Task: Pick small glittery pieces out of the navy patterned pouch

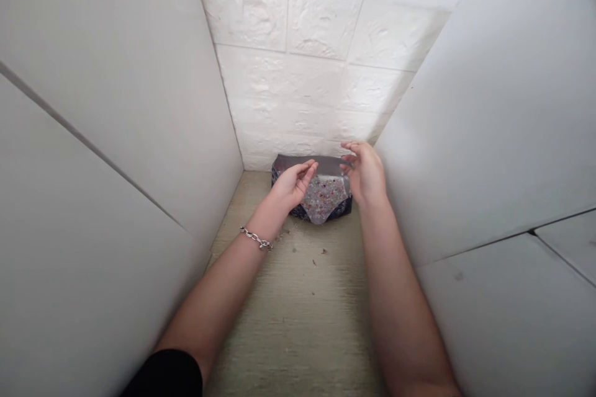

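Observation:
A dark-patterned container [344, 207] with a grey inner wall stands on the floor against the far wall. A clear plastic bag full of small multicoloured bits like beads or stones [325, 196] rests in it and bulges over its front. My left hand [293, 185] is over the container's left part, thumb and fingertips pinched together; whatever they may hold is too small to make out. By the right end of the container, my right hand [366, 175] is raised with its fingers apart and curved, holding nothing I can see.
Smooth pale panels rise close on the left [116, 68] and right [484, 118], forming a narrow gap. White brick-textured wall [321, 84] closes the far end. Small dark crumbs [324, 251] lie on the greenish wood-grain floor [298, 335]. A chain bracelet [255, 237] circles my left wrist.

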The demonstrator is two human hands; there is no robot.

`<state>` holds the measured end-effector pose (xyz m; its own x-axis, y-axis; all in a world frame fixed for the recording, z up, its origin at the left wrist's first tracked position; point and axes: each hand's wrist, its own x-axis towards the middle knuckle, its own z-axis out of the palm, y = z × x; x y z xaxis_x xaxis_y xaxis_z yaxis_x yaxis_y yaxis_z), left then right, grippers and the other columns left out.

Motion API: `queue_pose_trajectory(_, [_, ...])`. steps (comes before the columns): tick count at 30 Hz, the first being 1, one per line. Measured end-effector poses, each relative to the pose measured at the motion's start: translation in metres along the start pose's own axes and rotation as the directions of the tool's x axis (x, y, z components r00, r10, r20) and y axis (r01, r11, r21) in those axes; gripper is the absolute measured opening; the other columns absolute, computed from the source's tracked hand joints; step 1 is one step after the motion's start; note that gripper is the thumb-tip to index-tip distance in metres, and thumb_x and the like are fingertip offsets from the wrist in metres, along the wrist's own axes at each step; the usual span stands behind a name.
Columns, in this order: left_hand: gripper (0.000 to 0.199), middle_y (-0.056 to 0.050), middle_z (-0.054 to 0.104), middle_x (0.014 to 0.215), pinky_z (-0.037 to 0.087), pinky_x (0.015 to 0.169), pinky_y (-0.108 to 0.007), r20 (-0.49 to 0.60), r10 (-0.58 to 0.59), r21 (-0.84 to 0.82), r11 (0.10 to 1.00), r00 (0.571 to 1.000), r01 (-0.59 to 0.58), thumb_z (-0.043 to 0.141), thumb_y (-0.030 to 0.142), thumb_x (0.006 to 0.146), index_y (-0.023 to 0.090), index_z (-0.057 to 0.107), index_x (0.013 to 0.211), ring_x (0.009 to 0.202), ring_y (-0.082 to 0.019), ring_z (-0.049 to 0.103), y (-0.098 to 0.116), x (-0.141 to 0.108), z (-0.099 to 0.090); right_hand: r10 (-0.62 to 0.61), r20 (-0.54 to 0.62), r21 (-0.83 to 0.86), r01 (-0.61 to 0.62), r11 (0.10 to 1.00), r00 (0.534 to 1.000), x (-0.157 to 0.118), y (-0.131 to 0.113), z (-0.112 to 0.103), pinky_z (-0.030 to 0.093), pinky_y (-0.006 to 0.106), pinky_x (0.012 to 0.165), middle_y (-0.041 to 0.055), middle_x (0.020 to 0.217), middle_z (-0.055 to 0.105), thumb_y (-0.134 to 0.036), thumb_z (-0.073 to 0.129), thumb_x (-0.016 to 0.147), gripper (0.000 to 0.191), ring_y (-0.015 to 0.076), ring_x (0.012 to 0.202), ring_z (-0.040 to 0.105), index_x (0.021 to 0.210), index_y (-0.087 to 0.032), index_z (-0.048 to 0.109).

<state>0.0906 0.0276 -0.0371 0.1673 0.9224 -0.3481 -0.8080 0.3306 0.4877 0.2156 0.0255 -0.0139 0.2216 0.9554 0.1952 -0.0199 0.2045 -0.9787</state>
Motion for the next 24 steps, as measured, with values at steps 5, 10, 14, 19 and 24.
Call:
queue_pose_trajectory(5, [0.015, -0.006, 0.059, 0.067, 0.048, 0.058, -0.008, 0.02, -0.011, 0.024, 1.0, 1.0, 0.011, 0.042, 0.0, 0.073, 0.004, 0.056, 0.077, 0.061, -0.004, 0.057, -0.0001, -0.0029, 0.0017, -0.052, 0.018, -0.061, 0.053, 0.997, 0.998, -0.0011, -0.0009, -0.0008, 0.041, 0.022, 0.063, 0.0043, 0.11, 0.05, -0.035, 0.033, 0.065, 0.025, 0.0114, 0.086, 0.05, 0.077, -0.018, 0.046])
queue_pose_trajectory(10, [0.015, -0.006, 0.059, 0.066, 0.048, 0.059, -0.008, 0.028, -0.012, 0.037, 0.999, 1.0, 0.011, 0.042, 0.0, 0.074, 0.004, 0.056, 0.076, 0.061, -0.004, 0.057, 0.0, -0.004, 0.0021, -0.026, 0.06, 0.013, 0.025, 1.0, 0.998, -0.0025, -0.0013, -0.0006, 0.04, 0.022, 0.064, 0.0045, 0.111, 0.051, -0.034, 0.038, 0.064, 0.021, 0.0099, 0.08, 0.051, 0.076, -0.018, 0.044])
queue_pose_trajectory(14, [0.014, -0.005, 0.06, 0.066, 0.047, 0.057, -0.008, 0.039, -0.01, 0.046, 0.999, 0.999, 0.009, 0.042, 0.001, 0.074, 0.005, 0.056, 0.074, 0.059, -0.004, 0.057, 0.0002, -0.004, 0.0022, -0.017, 0.095, 0.073, 0.01, 0.997, 0.995, -0.0026, -0.001, -0.0009, 0.038, 0.021, 0.063, 0.0031, 0.113, 0.05, -0.033, 0.041, 0.064, 0.02, 0.0088, 0.079, 0.051, 0.077, -0.018, 0.044])
queue_pose_trajectory(19, [0.014, -0.005, 0.06, 0.066, 0.047, 0.056, -0.007, 0.04, -0.003, 0.042, 0.999, 0.999, 0.001, 0.043, 0.001, 0.074, 0.005, 0.057, 0.073, 0.059, -0.003, 0.057, 0.0008, -0.0043, 0.0025, -0.019, 0.13, -0.012, 0.02, 1.0, 0.991, -0.0016, 0.0014, -0.0016, 0.037, 0.021, 0.061, 0.0025, 0.117, 0.048, -0.035, 0.038, 0.066, 0.021, 0.0095, 0.08, 0.051, 0.079, -0.019, 0.045])
queue_pose_trajectory(24, [0.014, -0.004, 0.059, 0.064, 0.047, 0.055, -0.007, 0.054, -0.001, 0.05, 0.999, 0.999, -0.002, 0.043, 0.001, 0.074, 0.006, 0.057, 0.072, 0.056, -0.003, 0.057, 0.0004, -0.0033, 0.002, 0.006, 0.131, 0.004, -0.007, 1.0, 0.991, -0.0009, 0.0037, 0.0, 0.037, 0.019, 0.058, 0.0016, 0.11, 0.052, -0.035, 0.049, 0.062, 0.021, 0.0088, 0.078, 0.051, 0.075, -0.019, 0.048])
